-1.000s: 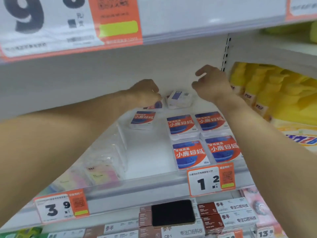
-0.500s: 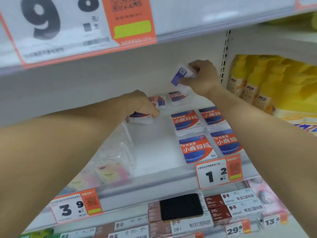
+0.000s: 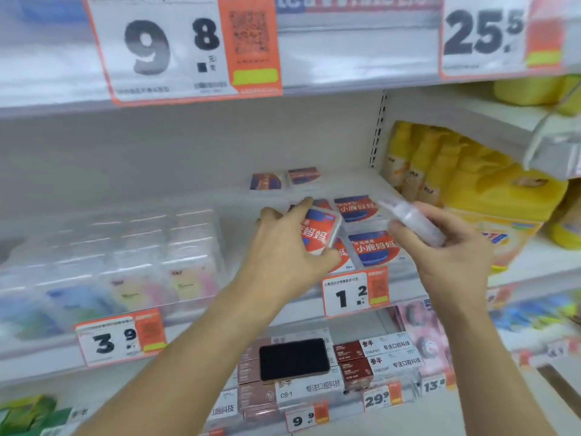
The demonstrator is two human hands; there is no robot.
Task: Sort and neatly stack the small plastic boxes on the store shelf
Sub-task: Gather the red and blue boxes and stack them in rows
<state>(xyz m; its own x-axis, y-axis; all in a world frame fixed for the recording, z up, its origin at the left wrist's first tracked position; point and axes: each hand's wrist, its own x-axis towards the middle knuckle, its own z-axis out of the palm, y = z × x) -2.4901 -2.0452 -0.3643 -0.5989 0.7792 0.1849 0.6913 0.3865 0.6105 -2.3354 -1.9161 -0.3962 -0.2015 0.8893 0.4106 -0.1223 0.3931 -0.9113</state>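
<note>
Here each hand [image 3: 284, 243] [image 3: 446, 247] grips a box [image 3: 317, 229] [image 3: 412, 220] above the shelf edge [image 3: 283, 313].

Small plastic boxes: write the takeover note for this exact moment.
Left hand grips one box with a red and blue label, held tilted above the shelf.
Right hand holds a blurred clear box edge-on.
On the shelf: front boxes lie flat, label up, by the 1.2 price tag; two back boxes near the rear wall.
Left: set down both held boxes, bring the back pair into line.
</note>
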